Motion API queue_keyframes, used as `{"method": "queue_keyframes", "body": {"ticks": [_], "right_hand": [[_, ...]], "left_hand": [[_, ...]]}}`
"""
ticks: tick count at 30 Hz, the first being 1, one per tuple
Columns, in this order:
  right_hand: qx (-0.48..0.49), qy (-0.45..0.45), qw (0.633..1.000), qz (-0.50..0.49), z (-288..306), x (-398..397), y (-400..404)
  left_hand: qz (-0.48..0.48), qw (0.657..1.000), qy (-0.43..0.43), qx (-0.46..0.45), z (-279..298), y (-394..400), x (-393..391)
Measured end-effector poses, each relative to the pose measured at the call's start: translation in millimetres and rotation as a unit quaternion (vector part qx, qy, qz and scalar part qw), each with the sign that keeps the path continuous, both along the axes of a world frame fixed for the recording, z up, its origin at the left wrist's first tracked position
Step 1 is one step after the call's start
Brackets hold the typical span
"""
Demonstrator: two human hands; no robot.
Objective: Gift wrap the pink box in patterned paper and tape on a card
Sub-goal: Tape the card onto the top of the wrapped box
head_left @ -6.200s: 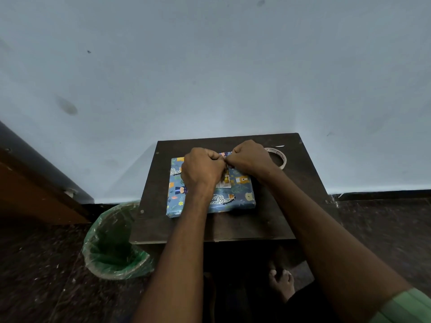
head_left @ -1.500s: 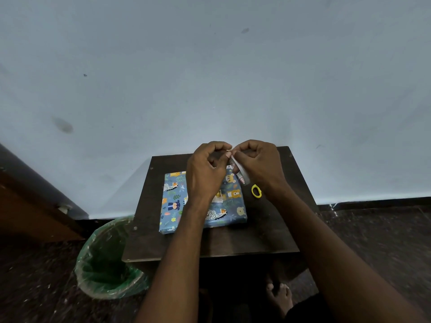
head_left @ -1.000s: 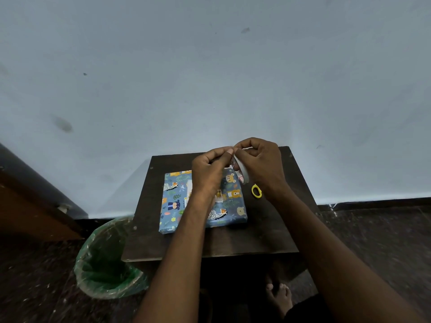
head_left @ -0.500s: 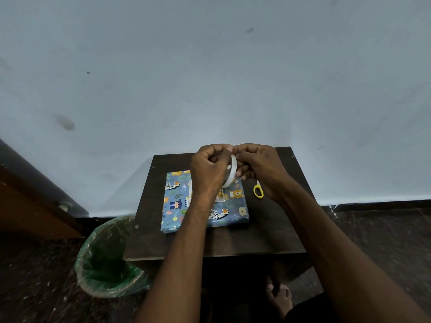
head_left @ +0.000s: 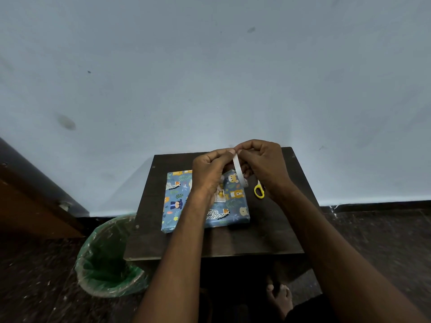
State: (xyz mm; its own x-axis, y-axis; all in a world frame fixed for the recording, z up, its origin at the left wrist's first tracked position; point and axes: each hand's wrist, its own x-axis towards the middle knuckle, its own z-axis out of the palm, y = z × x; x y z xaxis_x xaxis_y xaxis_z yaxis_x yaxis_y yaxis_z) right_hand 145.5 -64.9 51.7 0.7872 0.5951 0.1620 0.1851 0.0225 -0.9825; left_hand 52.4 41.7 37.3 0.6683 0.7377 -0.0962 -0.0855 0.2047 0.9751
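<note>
- Pinching tape roll between left hand and right hand, both grips closed on it.
- Wrapped box lay directly below, long axis left-right; left hand nearer.

- The wrapped box lies flat at the centre of the frame, covered in blue paper printed with cartoon animals and leaves.
- A small card lies on the box's top face, partly hidden.
- The white tape roll is held on edge above the box's upper right corner.
</note>
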Motion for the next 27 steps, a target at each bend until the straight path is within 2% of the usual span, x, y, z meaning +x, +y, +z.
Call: {"method": "queue_keyframes", "body": {"ticks": [6, 14, 17, 21, 25, 27], "right_hand": [[-0.008, 0.002, 1.0, 0.02, -2.0, -0.1, -1.0], [-0.007, 0.07, 0.997, 0.043, -1.8, 1.8, -0.5], [-0.02, 0.085, 0.994, 0.068, 0.2, 3.8, -3.3], [-0.046, 0.025, 0.994, 0.098, 0.3, 6.0, -7.4], [-0.051, -0.001, 0.995, 0.091, -2.1, 6.8, -9.2], [-0.071, -0.048, 0.994, 0.072, -5.0, 9.1, -7.0]], "left_hand": [[0.048, 0.997, 0.019, 0.061, 0.4, -0.8, -1.0], [0.084, 0.989, -0.006, 0.12, -7.8, 6.1, -0.1], [0.08, 0.99, -0.018, 0.115, -8.3, 7.4, 1.3], [0.063, 0.994, -0.035, 0.083, -2.9, 4.8, 2.5], [0.058, 0.993, -0.047, 0.089, 0.2, 1.5, 1.4], [0.072, 0.991, -0.059, 0.095, -0.1, 1.6, 1.7]]}}
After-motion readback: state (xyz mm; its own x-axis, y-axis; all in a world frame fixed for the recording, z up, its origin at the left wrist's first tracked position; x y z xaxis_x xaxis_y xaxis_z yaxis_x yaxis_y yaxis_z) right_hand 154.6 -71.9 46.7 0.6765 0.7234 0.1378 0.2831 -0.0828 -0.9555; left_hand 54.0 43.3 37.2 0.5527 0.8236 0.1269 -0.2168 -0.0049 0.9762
